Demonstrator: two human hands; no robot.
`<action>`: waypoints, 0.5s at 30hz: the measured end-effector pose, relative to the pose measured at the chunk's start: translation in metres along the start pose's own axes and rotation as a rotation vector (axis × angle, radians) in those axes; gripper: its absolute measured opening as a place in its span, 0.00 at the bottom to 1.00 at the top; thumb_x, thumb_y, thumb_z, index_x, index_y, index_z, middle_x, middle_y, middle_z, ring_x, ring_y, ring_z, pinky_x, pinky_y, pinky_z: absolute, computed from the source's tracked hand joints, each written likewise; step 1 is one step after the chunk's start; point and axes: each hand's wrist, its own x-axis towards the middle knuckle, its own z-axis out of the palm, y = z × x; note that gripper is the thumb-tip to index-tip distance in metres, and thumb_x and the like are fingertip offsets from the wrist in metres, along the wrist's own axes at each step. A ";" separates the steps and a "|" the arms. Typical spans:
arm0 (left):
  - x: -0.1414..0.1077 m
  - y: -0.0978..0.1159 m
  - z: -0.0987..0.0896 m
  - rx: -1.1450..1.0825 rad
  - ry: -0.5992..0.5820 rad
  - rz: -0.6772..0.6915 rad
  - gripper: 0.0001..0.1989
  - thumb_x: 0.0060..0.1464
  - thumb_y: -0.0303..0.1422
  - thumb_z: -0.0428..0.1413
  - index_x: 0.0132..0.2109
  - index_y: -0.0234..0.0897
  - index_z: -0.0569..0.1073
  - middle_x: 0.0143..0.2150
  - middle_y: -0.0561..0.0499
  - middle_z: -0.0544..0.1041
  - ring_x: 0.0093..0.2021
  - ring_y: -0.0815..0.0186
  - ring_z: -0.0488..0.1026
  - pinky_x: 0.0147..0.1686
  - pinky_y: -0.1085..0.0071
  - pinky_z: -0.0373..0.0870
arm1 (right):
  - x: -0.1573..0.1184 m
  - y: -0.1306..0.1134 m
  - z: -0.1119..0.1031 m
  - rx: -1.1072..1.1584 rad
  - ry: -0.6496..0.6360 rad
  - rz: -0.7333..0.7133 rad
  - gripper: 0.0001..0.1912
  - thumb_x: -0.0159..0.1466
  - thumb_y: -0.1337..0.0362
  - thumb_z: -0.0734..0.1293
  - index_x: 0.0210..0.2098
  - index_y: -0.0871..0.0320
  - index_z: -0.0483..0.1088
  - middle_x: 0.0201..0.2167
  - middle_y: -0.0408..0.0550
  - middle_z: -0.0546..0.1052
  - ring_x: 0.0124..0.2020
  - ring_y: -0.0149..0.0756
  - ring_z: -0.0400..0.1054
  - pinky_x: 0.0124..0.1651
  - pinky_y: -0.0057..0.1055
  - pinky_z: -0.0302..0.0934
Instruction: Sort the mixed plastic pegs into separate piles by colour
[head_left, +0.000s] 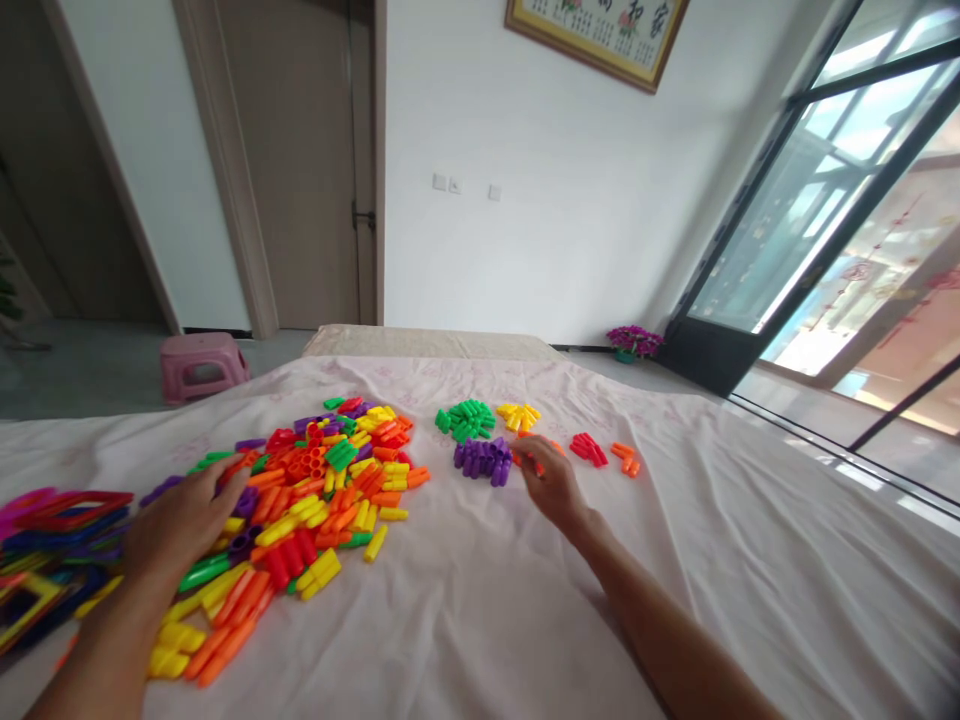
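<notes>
My left hand [184, 515] lies over the left side of a large mixed pile of plastic tube-shaped building pieces [315, 490], in red, orange, yellow, green and purple. Its thumb and forefinger are apart, while the other fingers are partly hidden. My right hand [551, 480] is closed, fingers bent down, beside a cluster of purple pieces [482, 460]. An orange piece [537, 466] shows at its fingertips, partly covered by them. Beyond the hand sit groups of green pieces [469, 420] and yellow pieces [519, 416]. Red pieces [589, 449] and orange pieces [625, 459] lie to its right.
Flat coloured frame-shaped tiles [71, 520] are stacked at the left. A wrinkled pale cloth [450, 600] covers the surface under everything. Farther off stand a pink stool [202, 365], a pot of purple flowers [634, 341] and a glass door [810, 220].
</notes>
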 end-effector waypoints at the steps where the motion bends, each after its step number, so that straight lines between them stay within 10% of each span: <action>1: -0.001 0.002 -0.002 -0.002 -0.006 -0.004 0.36 0.64 0.54 0.31 0.66 0.42 0.65 0.64 0.39 0.71 0.55 0.44 0.73 0.51 0.53 0.65 | 0.000 -0.020 0.015 0.046 -0.124 -0.023 0.15 0.67 0.71 0.60 0.47 0.53 0.75 0.44 0.50 0.79 0.45 0.37 0.73 0.49 0.35 0.68; 8: -0.002 0.002 -0.004 -0.021 -0.010 0.003 0.36 0.64 0.55 0.32 0.67 0.42 0.64 0.65 0.39 0.70 0.55 0.44 0.73 0.52 0.53 0.64 | 0.003 -0.080 0.086 -0.035 -0.502 -0.055 0.21 0.70 0.67 0.61 0.62 0.56 0.65 0.59 0.53 0.73 0.57 0.42 0.67 0.59 0.39 0.63; 15: 0.011 -0.014 0.011 -0.002 0.034 0.018 0.33 0.63 0.54 0.37 0.65 0.43 0.67 0.61 0.39 0.74 0.50 0.46 0.75 0.48 0.55 0.66 | 0.016 -0.079 0.102 -0.251 -0.564 0.052 0.10 0.70 0.60 0.64 0.47 0.54 0.74 0.44 0.49 0.77 0.46 0.39 0.68 0.48 0.33 0.63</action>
